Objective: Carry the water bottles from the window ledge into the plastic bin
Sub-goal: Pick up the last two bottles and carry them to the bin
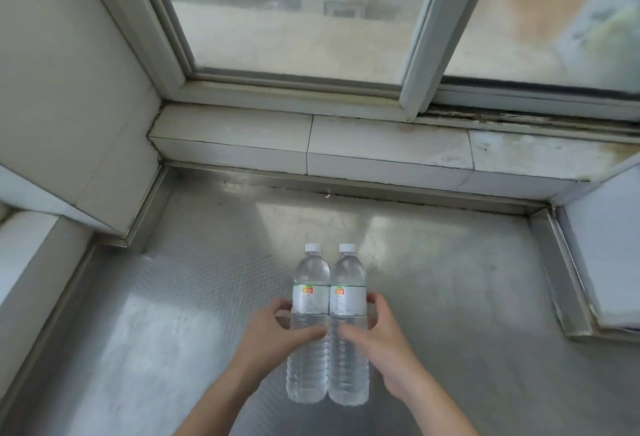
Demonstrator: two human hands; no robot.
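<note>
Two clear water bottles with white caps and white labels stand upright side by side, touching, on a metal ledge surface (450,297). My left hand (273,331) wraps around the left bottle (310,297) at its middle, thumb across the front. The right bottle (348,366) is gripped the same way by my right hand (377,335). Whether the bottles rest on the metal or are slightly lifted, I cannot tell. No plastic bin is in view.
A white tiled sill (346,145) runs behind the metal surface, below a sliding window (294,20). White tiled walls close in at the left (69,106) and right (606,245). Raised metal edges border the surface.
</note>
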